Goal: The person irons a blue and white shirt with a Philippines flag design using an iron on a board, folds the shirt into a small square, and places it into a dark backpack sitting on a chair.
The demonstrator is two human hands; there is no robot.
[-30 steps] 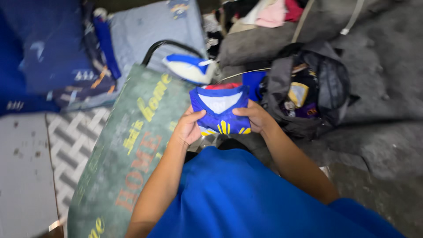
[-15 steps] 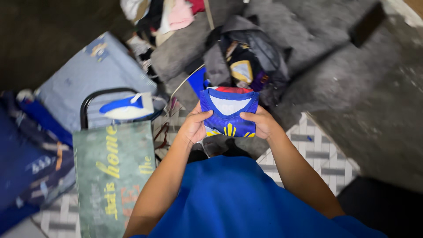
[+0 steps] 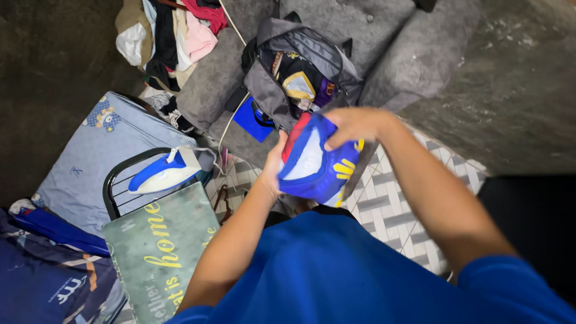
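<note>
Blue cloth fills the middle of our view: a folded blue jersey [image 3: 317, 161] with a white neck panel, a red edge and yellow rays sits between our two hands, held out in front of our chest and above the tiled floor [image 3: 390, 204]. Our right hand [image 3: 354, 125] grips it from above at the upper right edge, fingers curled over the fold; our left hand [image 3: 277, 163] closes on its left side from below, so both hands are clamped on the garment and neither is free. The bundle is tilted, its long axis running from lower left to upper right, with the right hand the higher and farther one. Just beyond it lies an open grey backpack [image 3: 300, 75] on a grey cushion [image 3: 384, 48], close past the right hand. To our left, well apart, a blue and white iron [image 3: 161, 171] rests at the end of a green printed ironing board [image 3: 157, 252]. Open room lies over the tiles at right.
</note>
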